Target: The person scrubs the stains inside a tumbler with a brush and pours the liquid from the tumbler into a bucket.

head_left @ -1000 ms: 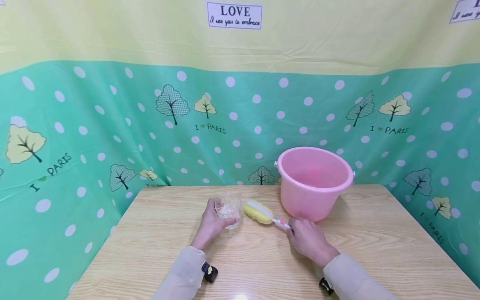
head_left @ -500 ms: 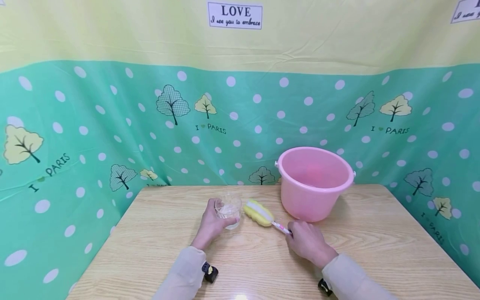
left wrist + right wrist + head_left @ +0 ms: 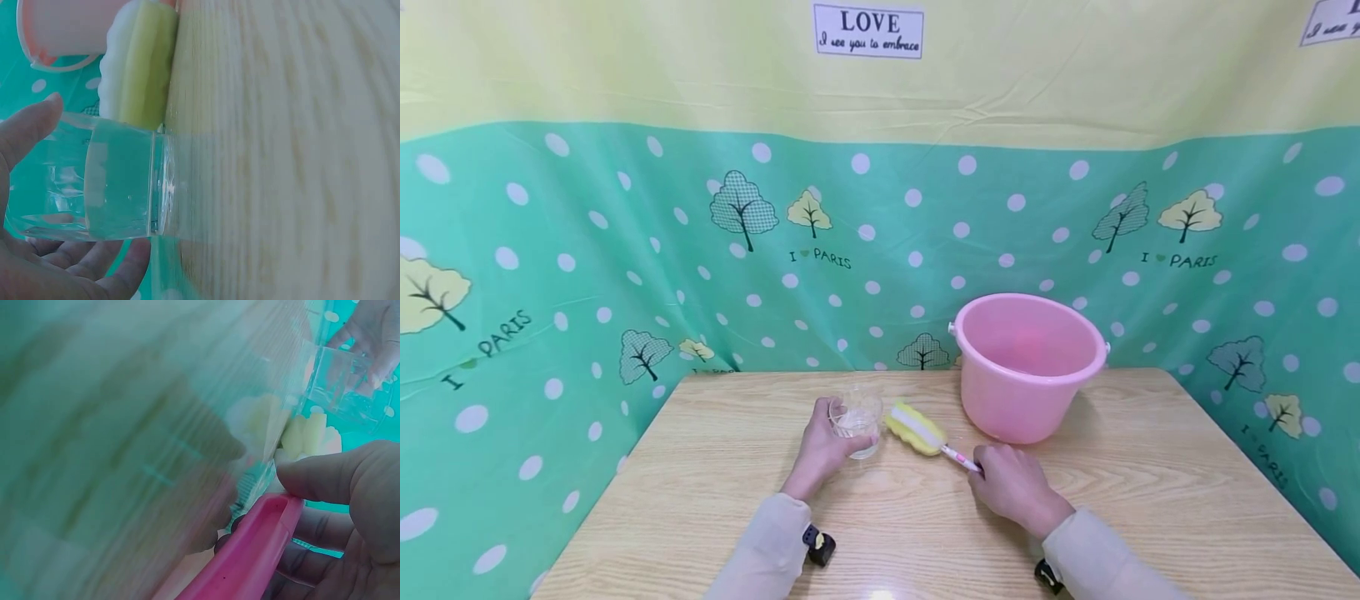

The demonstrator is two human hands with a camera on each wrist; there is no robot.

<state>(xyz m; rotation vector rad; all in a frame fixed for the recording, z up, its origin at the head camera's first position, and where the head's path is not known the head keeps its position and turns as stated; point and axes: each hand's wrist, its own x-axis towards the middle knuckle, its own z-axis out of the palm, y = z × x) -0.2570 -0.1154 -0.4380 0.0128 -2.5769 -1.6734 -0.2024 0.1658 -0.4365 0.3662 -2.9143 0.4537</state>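
My left hand [image 3: 825, 446] grips a clear cup [image 3: 857, 429] with the thumb on the near side and fingers on the other. In the left wrist view the cup [image 3: 112, 181] stands upright on the table, its base against the wood. Just right of it lies the yellow-and-white sponge head of a cup brush [image 3: 916, 429]; in the left wrist view the sponge [image 3: 140, 69] appears beyond the cup, outside it. My right hand [image 3: 1017, 490] holds the brush by its handle, whose pink end [image 3: 250, 553] shows in the right wrist view.
A pink bucket [image 3: 1030, 367] stands at the back right of the wooden table [image 3: 895, 533], behind my right hand. A green and yellow printed curtain [image 3: 850, 200] hangs around the back and sides.
My right hand has drawn the brush slightly toward me, and its handle has tilted a little. The left hand and the cup have stayed in place.
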